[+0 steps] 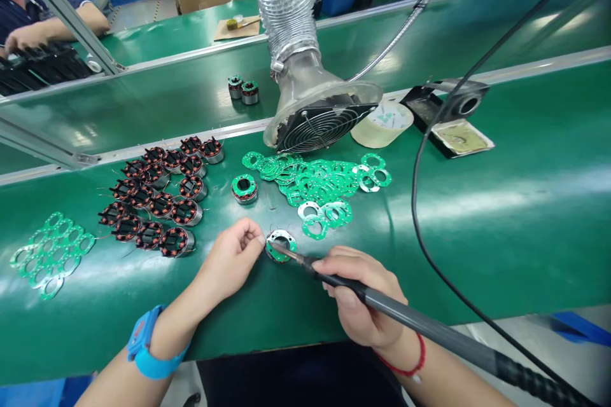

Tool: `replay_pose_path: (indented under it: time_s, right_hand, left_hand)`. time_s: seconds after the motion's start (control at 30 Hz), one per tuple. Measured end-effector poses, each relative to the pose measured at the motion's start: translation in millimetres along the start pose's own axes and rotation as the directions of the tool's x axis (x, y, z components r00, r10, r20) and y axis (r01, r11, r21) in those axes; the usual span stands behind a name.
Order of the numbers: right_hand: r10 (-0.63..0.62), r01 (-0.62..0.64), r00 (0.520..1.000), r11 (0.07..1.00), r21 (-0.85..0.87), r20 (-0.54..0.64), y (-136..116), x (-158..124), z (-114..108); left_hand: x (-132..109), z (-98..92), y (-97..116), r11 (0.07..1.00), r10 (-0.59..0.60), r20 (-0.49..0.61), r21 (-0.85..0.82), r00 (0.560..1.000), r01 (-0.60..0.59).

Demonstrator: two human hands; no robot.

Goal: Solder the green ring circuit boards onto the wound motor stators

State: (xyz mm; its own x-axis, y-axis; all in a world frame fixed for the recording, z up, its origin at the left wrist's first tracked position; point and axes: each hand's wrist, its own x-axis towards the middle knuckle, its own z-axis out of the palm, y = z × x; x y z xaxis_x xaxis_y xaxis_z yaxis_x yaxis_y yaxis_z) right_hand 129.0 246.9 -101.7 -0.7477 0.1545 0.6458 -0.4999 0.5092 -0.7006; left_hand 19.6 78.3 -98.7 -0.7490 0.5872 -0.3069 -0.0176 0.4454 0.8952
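Observation:
My right hand (367, 292) is wrapped round a soldering iron (348, 283), whose tip touches the left part of a green ring board (281, 245) on a motor stator. My left hand (235, 257) is closed in a pinch at the left edge of that board; what lies between its fingertips is too small to make out. Just behind sits another stator topped with a green ring board (244, 188). Loose green ring boards (319, 181) are heaped beyond my hands. Copper-wound stators (176, 241) without boards stand grouped to the left.
A fume extractor hood (322, 114) hangs over the bench. Behind on the right are a tape roll (383, 124) and a soldering iron stand (449, 114). A black cable (416, 203) crosses the right side. Joined green boards (52, 251) lie far left. Another person's hand (28, 37) shows upper left.

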Motion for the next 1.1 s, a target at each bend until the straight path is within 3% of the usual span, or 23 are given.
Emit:
replay_pose_path:
  time_s: [0.2, 0.33, 0.47, 0.57, 0.7, 0.77, 0.87, 0.97, 1.1]
  right_hand:
    - [0.009, -0.009, 1.000, 1.000, 0.017, -0.006, 1, -4, -1]
    - [0.084, -0.086, 0.996, 0.995, -0.046, -0.042, 5, -4, 5]
    - [0.251, -0.225, 0.964, 0.947, -0.228, 0.091, 13, -2, 14]
    - [0.338, -0.284, 0.925, 0.919, -0.274, 0.174, 17, -4, 19]
    - [0.404, -0.360, 0.903, 0.896, -0.258, 0.143, 17, -8, 23]
    - [0.412, -0.372, 0.903, 0.893, -0.252, 0.125, 17, -10, 25]
    - [0.401, -0.372, 0.913, 0.891, -0.260, 0.071, 14, -12, 28]
    - [0.342, -0.317, 0.940, 0.890, -0.329, 0.018, 10, -14, 30]
    - [0.224, -0.190, 0.974, 0.878, -0.440, 0.026, 6, -14, 31]
  left_hand:
    - [-1, 1.1, 3, 1.000, 0.006, -0.011, 0.031, 1.000, -0.005]
    - [-2, 2.9, 9, 0.995, 0.014, -0.042, 0.096, 0.999, -0.010]
    - [-3, 3.5, 12, 0.982, 0.045, -0.066, 0.184, 0.997, -0.032]
    - [-6, 1.8, 12, 0.975, 0.070, -0.080, 0.218, 0.994, -0.051]
    - [-11, 4.5, 9, 0.929, 0.215, 0.061, 0.293, 0.975, -0.224]
    - [-13, 11.0, 6, 0.885, 0.249, 0.104, 0.378, 0.963, -0.270]
    - [-12, 22.9, 2, 0.858, 0.278, 0.015, 0.445, 0.960, -0.255]
    - [-10, 28.9, -1, 0.867, 0.326, -0.009, 0.401, 0.945, -0.295]
    - [-6, 25.3, -1, 0.849, 0.404, 0.068, 0.343, 0.912, -0.402]
